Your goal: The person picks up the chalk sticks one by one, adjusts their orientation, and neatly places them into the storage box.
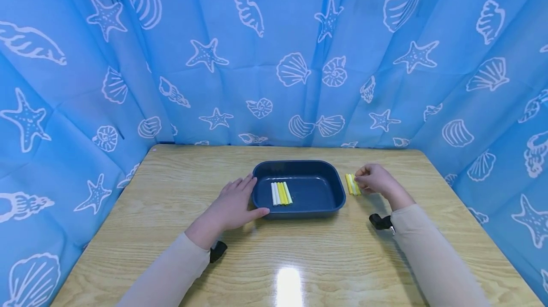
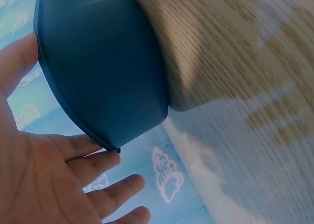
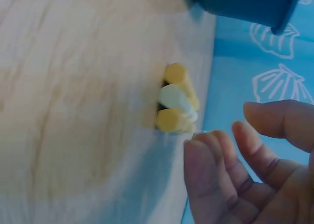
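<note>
A dark blue rectangular tray (image 1: 317, 213) sits on the table with several white and yellow chalk sticks (image 1: 281, 193) side by side in its left half. My left hand (image 1: 233, 204) rests at the tray's left end. Its thumb and fingertips touch the rim and spread apart, as the left wrist view shows. To the right of the tray lie two yellow chalk sticks and a white chalk stick (image 3: 172, 97), close together. My right hand (image 1: 374, 179) is right beside them, overlapping their edge in the head view. Its thumb and fingers are apart, with nothing between them.
The wooden table (image 1: 180, 173) runs back to a blue curtain (image 1: 274, 35) printed with white shells and starfish. Black wrist mounts (image 1: 380, 222) hang under both sleeves. A bright light reflection shows on the table's front part.
</note>
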A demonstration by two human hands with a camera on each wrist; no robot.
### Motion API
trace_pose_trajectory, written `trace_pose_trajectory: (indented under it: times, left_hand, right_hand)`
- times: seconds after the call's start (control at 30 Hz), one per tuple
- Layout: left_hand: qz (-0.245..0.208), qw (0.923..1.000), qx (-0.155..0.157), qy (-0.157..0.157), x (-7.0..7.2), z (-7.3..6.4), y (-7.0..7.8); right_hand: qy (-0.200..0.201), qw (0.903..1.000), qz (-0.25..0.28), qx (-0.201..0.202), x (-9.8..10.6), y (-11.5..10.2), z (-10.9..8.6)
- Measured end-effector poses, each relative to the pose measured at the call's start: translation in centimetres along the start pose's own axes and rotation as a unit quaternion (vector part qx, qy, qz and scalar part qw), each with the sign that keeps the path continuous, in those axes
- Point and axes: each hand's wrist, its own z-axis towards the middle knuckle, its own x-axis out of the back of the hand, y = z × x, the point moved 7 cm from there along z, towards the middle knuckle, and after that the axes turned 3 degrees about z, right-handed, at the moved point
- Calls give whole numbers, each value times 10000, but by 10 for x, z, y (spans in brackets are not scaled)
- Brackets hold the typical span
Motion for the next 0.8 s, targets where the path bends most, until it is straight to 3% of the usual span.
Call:
trace_pose_trajectory:
  times: [0.47, 0.8]
  left_hand:
    - [84, 10000, 17, 11, -1, 1, 1]
    - [101, 9999, 20, 4, -3, 2, -1]
  right_hand:
    - [146, 9965, -181, -807, -1, 24, 17]
    - [73, 9969, -319, -712, -4, 25, 24]
